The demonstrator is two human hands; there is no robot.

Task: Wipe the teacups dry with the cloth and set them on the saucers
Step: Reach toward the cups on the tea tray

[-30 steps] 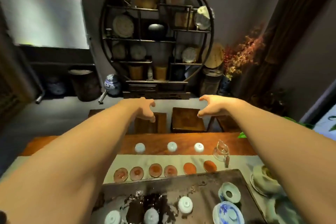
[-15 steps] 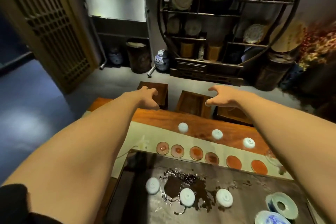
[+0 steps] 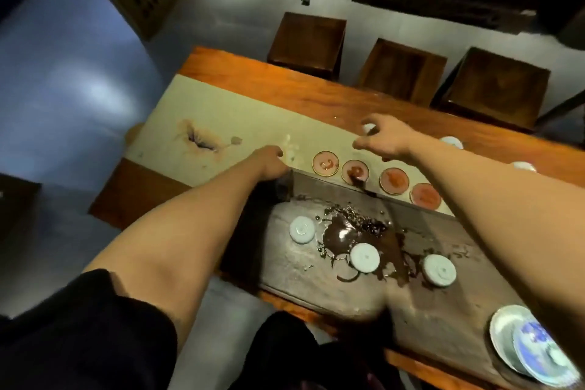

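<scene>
Both hands out over the counter, holding nothing; teacups on the tray, saucers bare.

Left hand (image 3: 270, 163) at the tray's 11 o'clock corner, over the pale runner (image 3: 240, 123), fingers loosely curled, nothing in it. Right hand (image 3: 384, 139) above the runner at 12 o'clock of the saucer row, fingers spread and relaxed, empty. Three teacups upside down on the dark tea tray (image 3: 316, 275): left teacup (image 3: 302, 229) at 9 o'clock of the wet brown puddle (image 3: 354, 233), middle teacup (image 3: 364, 257) touching the puddle's 6 o'clock edge, right teacup (image 3: 439, 270) at its 4 o'clock. Four red saucers (image 3: 394, 180) in a line on the runner just beyond the tray's far edge, none carrying a cup. More small white cups (image 3: 451, 142) on the wooden counter (image 3: 285, 82) at 1–2 o'clock, partly hidden by the right arm. Blue-and-white dish (image 3: 535, 348) at 4 o'clock on the tray. Cloth not visible.
</scene>
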